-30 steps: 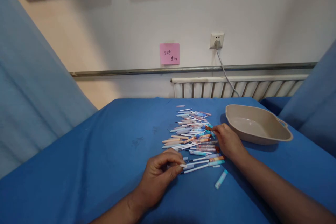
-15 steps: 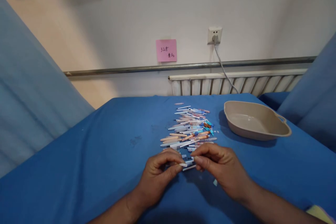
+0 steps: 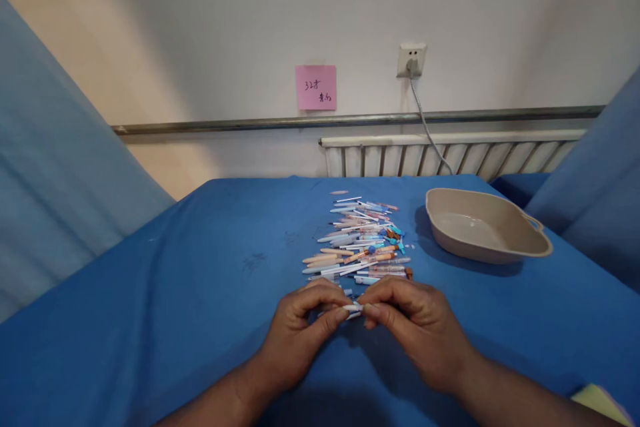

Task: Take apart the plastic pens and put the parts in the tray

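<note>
Between the fingertips of both hands is a small white pen part [image 3: 353,307], held level just in front of the pen pile. My left hand [image 3: 300,327] is closed in a pinch on its left end. From the other side my right hand [image 3: 420,327] pinches at the right end; what exactly lies within those fingertips is hidden. Beyond the hands, loose pen barrels and white refills [image 3: 345,269] spread in rows. Peach pen barrels [image 3: 325,257] lie among them, with blue and brown small parts [image 3: 395,233] at the right side of the pile.
A beige plastic basin [image 3: 485,250] stands at the right on the blue cloth-covered table [image 3: 200,307]. Behind are a metal rail [image 3: 240,124], a radiator [image 3: 450,147] and a plugged-in cord [image 3: 424,121]. A yellow pad [image 3: 600,403] shows at the lower right. Blue curtains [image 3: 60,167] hang on both sides.
My right hand has moved left to meet the left hand, so the fingertips now join at the white pen part. The view has tilted slightly.
</note>
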### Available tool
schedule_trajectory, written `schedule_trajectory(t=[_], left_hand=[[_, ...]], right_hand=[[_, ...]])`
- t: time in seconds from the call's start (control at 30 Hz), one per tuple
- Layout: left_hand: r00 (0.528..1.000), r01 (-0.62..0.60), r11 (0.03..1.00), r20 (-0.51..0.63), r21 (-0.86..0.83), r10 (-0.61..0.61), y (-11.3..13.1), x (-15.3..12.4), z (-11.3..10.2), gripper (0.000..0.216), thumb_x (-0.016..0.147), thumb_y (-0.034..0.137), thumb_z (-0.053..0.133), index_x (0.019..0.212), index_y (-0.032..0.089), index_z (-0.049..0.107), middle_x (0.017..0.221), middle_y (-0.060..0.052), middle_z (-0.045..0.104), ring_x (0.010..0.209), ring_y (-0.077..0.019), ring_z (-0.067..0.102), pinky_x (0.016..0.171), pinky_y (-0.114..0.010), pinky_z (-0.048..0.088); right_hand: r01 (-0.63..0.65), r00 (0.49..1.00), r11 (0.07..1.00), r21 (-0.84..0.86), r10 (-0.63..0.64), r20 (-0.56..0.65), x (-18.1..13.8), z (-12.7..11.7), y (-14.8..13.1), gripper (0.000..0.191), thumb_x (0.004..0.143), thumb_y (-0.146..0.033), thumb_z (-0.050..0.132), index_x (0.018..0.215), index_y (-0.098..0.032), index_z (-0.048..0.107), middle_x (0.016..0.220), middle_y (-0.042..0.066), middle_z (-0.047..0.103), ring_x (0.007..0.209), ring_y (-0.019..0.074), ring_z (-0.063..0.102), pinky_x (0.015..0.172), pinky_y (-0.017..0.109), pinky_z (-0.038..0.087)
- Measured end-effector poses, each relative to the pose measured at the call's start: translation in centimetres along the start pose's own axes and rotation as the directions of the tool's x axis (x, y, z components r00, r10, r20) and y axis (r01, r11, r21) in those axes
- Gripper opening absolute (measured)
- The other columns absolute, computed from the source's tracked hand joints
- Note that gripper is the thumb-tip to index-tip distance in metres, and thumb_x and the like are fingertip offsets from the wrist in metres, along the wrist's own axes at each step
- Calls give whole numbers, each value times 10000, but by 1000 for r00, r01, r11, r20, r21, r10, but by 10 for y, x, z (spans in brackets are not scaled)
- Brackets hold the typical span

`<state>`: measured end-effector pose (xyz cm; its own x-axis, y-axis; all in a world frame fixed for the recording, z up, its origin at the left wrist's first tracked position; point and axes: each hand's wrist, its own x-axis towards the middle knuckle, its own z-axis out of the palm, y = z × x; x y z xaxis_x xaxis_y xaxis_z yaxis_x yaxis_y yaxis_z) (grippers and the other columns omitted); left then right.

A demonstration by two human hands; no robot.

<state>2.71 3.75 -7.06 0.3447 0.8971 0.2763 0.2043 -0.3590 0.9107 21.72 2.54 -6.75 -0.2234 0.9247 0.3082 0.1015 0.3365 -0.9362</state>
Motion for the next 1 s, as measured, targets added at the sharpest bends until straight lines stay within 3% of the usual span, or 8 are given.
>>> schedule_trajectory(t=[0.23, 0.43, 0.6, 0.77, 0.9, 1.0], left_hand=[[1000, -21, 997, 14, 78, 20, 4, -1, 1, 88, 831, 184, 648, 828, 171, 735, 764, -46, 680, 760, -172, 612, 715, -280, 472], [997, -76, 983, -13, 167, 79, 3, -3, 3, 93, 836, 165, 635, 841, 159, 727, 777, -53, 674, 762, -168, 623, 715, -270, 483], [995, -95, 971, -5, 220, 98, 1, -5, 3, 103, 843, 162, 622, 851, 160, 725, 796, -55, 677, 780, -167, 627, 731, -267, 485], [998, -52, 977, -10, 206, 55, 0, -4, 5, 106, 849, 178, 617, 833, 161, 720, 767, -44, 675, 747, -158, 629, 698, -251, 484], [997, -64, 972, -16, 227, 70, -2, -5, 5, 103, 856, 179, 610, 854, 172, 712, 785, -37, 676, 752, -152, 628, 702, -246, 481], [995, -98, 956, -2, 275, 102, -4, -7, 4, 106, 864, 166, 599, 878, 183, 702, 798, -29, 672, 767, -146, 622, 713, -241, 472]], right_hand=[[172, 985, 970, -172, -167, 46, -2, -4, 5, 139, 865, -116, 572, 803, -205, 659, 730, -20, 667, 702, 107, 623, 673, 204, 457], [366, 931, 859, -357, -337, 143, -6, -7, 11, 206, 890, -39, 469, 953, -195, 587, 861, 27, 658, 802, 138, 609, 705, 237, 460], [421, 907, 790, -445, -359, 221, -9, -6, 15, 228, 883, -16, 422, 968, -182, 552, 900, 66, 652, 847, 183, 590, 753, 296, 463], [320, 947, 866, -384, -285, 148, -9, -3, 16, 184, 893, -59, 449, 924, -199, 565, 829, 25, 637, 762, 146, 594, 684, 246, 447], [89, 996, 942, -324, -79, 43, -6, 0, 15, 148, 895, -157, 512, 792, -214, 600, 694, -23, 628, 659, 123, 589, 624, 219, 425], [-54, 999, 959, -280, 54, -7, -5, 3, 14, 179, 889, -217, 535, 722, -212, 600, 625, -39, 614, 611, 118, 574, 596, 216, 406]])
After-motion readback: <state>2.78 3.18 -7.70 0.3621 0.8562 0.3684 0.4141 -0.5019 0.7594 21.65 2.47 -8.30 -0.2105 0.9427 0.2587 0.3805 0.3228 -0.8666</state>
